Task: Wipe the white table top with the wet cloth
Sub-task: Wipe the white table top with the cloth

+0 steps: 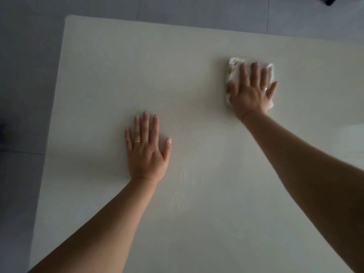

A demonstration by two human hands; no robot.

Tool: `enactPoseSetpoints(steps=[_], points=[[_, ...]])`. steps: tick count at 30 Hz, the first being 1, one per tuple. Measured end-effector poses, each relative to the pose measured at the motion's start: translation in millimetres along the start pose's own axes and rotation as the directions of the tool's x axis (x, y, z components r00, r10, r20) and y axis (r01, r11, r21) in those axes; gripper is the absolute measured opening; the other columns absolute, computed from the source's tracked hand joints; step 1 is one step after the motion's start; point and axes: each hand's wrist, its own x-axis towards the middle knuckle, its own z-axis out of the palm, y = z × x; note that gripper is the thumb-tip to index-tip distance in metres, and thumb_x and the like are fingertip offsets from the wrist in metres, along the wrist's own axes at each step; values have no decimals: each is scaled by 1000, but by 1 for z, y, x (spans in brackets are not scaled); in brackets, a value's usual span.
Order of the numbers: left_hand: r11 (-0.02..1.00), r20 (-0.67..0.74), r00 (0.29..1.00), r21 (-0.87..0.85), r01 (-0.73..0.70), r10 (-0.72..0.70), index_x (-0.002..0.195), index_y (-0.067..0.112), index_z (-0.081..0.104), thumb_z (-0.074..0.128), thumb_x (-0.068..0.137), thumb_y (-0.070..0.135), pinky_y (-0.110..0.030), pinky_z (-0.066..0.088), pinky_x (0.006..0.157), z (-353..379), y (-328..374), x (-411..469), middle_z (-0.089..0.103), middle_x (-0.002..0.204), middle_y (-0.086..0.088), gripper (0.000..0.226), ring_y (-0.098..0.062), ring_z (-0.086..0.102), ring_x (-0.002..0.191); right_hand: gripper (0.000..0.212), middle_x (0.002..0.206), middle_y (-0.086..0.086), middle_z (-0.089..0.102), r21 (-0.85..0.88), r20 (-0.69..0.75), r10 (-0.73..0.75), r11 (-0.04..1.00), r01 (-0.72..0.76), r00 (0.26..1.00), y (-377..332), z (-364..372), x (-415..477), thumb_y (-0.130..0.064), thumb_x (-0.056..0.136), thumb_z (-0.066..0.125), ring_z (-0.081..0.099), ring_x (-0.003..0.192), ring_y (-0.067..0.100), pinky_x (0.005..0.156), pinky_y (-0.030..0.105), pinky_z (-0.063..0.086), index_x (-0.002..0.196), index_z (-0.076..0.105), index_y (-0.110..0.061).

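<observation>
The white table top (110,79) fills most of the head view. A crumpled white cloth (233,68) lies on it at the right of centre. My right hand (251,91) presses flat on the cloth, fingers spread, and covers most of it; cloth edges show to the left and right of the fingers. My left hand (146,148) lies flat on the bare table surface, fingers apart, holding nothing. Faint wet streaks (189,174) show on the table between my two arms.
Grey tiled floor (25,75) lies beyond the table's left and far edges. A dark object (330,0) stands on the floor at the top right corner.
</observation>
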Motion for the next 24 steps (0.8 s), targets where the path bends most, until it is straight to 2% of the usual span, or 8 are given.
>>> enactPoseSetpoints(steps=[4,6,8,10,15,18,22,24], points=[[1000,-18,1000,-3,-4,4,148,17,26,33,93,48,-50,9,116,0,-1,1,23,157,-10,64,-30,18,144,65,160,4,1,43,-7,177,983,-177,984,-52,2,29,-57,91,21,-7,145,31,112,60,-8,150,8,-32],[1000,-10,1000,4,-2,2,148,17,26,32,93,48,-50,10,116,-1,0,1,23,156,-10,64,-30,19,144,64,160,5,6,5,-17,-163,987,163,986,-89,18,-8,-57,92,23,-3,146,32,111,57,-11,150,12,-32],[1000,0,1000,16,4,-4,148,16,28,33,93,45,-51,12,116,-3,1,2,23,156,-11,62,-30,20,144,63,159,4,11,-73,62,-516,851,519,854,-102,25,-51,-57,92,22,3,146,31,112,53,-10,149,15,-32],[1000,4,1000,19,9,-9,148,16,27,33,92,41,-51,13,116,-4,0,1,24,156,-11,62,-30,20,144,63,158,2,15,-112,121,-624,764,636,772,-79,21,-58,-58,91,20,7,146,29,113,53,-4,148,17,-34],[999,15,1000,29,16,-17,149,16,26,31,92,39,-51,11,116,-4,1,2,23,156,-11,62,-30,18,145,61,160,-2,8,-40,3,-154,987,154,988,12,5,-33,-58,90,17,1,147,24,113,56,0,148,14,-38],[1000,28,999,25,17,-18,149,15,25,30,92,38,-51,11,117,-5,1,2,22,156,-11,61,-30,18,145,62,160,0,6,47,-21,64,997,-63,998,-27,17,-67,-55,91,19,-2,146,27,113,58,-2,149,13,-36],[1000,8,1000,-5,15,-15,146,10,30,31,91,29,-51,14,115,-7,1,2,27,155,-13,59,-30,22,144,57,158,-1,13,-21,70,-479,876,481,875,-71,39,-145,-54,93,19,6,146,27,114,53,-3,148,17,-37],[1000,2,1000,-28,13,-13,146,10,31,33,89,26,-50,14,115,-7,0,2,27,155,-13,60,-30,22,144,57,157,-2,18,-50,76,-535,841,539,841,-42,31,-137,-54,93,20,12,146,26,115,53,2,147,21,-37]])
